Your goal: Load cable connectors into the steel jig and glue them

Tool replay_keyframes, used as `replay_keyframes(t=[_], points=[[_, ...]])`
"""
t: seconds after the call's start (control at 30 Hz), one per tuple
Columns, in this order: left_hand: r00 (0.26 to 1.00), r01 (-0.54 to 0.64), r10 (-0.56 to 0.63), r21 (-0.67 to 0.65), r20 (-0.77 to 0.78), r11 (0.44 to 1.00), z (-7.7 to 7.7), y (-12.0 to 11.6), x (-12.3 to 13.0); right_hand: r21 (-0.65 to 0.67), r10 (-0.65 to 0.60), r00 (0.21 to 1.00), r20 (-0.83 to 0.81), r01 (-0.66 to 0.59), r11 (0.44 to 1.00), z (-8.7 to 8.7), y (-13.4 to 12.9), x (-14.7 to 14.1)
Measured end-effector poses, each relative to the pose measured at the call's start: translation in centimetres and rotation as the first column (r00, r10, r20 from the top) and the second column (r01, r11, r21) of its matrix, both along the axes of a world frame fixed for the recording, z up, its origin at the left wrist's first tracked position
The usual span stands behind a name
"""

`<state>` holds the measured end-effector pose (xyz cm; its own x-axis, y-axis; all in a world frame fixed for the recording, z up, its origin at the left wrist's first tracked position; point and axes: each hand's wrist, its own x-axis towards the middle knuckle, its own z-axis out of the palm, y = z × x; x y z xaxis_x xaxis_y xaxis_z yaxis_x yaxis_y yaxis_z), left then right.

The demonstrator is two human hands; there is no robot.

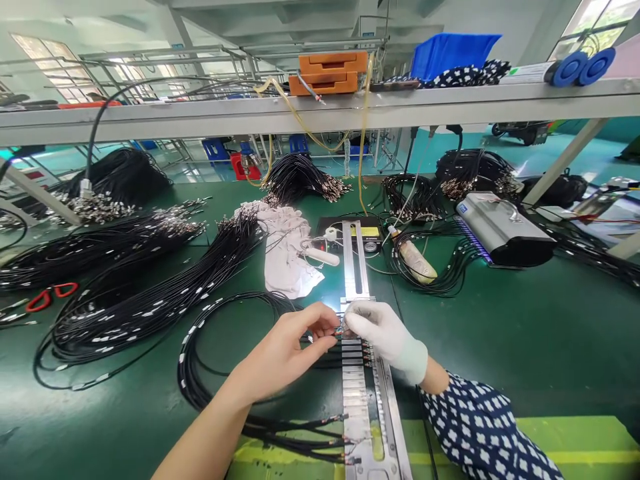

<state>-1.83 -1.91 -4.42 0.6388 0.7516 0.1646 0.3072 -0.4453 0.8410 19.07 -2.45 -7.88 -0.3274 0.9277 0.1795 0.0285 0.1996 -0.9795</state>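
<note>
My bare left hand (pixel 287 343) pinches the thin end of a black cable over a long slotted metal fixture (pixel 355 393). Right against it, the white-gloved right hand (pixel 385 333) has its fingers closed at the same wire end; whatever is between them is hidden. Several black cables with coppery ends lie across the fixture's slots below my hands. More cable ends (pixel 330 440) rest on its near part. To the left, a loop of black cables (pixel 187 353) with white tags curves over the green table.
Big black cable bundles (pixel 150 293) and red-handled scissors (pixel 53 295) lie left. White cloth gloves (pixel 287 247), a black control box (pixel 373 243) and a squeeze bottle (pixel 415 260) sit beyond the hands. A silver lamp box (pixel 505 227) glows purple at right. A shelf (pixel 225 117) crosses above.
</note>
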Motion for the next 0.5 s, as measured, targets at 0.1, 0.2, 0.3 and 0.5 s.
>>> replay_keyframes(t=[0.1, 0.2, 0.3, 0.5], points=[[0.999, 0.022, -0.019, 0.08, -0.031, 0.997, 0.08, 0.07, -0.34, -0.063, 0.002, 1.0, -0.031, -0.004, 0.998, 0.1, 0.02, -0.18], [0.997, 0.057, -0.05, 0.151, -0.054, 0.987, 0.02, 0.22, -0.52, -0.115, 0.003, 0.998, -0.062, -0.01, 0.993, 0.13, 0.13, -0.3], [0.996, 0.075, -0.067, 0.186, -0.051, 0.98, -0.07, 0.38, -0.56, -0.159, -0.002, 0.997, -0.083, -0.012, 0.987, 0.07, 0.23, -0.35], [0.995, 0.099, -0.091, 0.274, -0.043, 0.957, -0.24, 0.54, -0.66, -0.198, -0.005, 0.994, -0.105, -0.016, 0.98, 0.1, 0.23, -0.38]])
